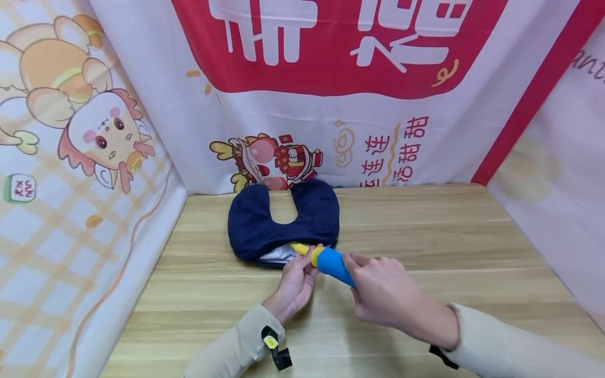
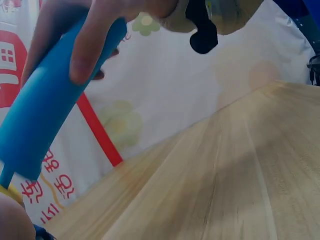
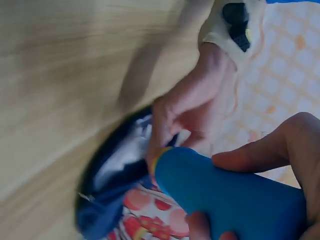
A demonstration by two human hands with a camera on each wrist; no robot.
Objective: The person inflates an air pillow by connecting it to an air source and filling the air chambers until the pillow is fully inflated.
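Observation:
A dark navy U-shaped neck pillow (image 1: 250,226) lies on the table, its curved side toward me. Along that side the cover gapes, and a silvery-white inner lining (image 1: 278,254) shows. A blue hand pump (image 1: 334,266) slants into the gap, its yellow nozzle (image 1: 300,248) leading; the tip is hidden inside. My left hand (image 1: 294,287) holds the front of the pump by its yellow end, close against the pillow. Around the blue barrel (image 2: 47,100) my right hand (image 1: 385,289) is wrapped. The right wrist view shows thumb and fingers on opposite sides of the barrel.
The light wooden table (image 1: 425,231) extends to both sides of the pillow. Behind it hangs a white and red printed cloth (image 1: 331,68), close to the pillow's ends. More printed cloth (image 1: 42,220) walls off the left, and a pale cloth (image 1: 557,173) the right.

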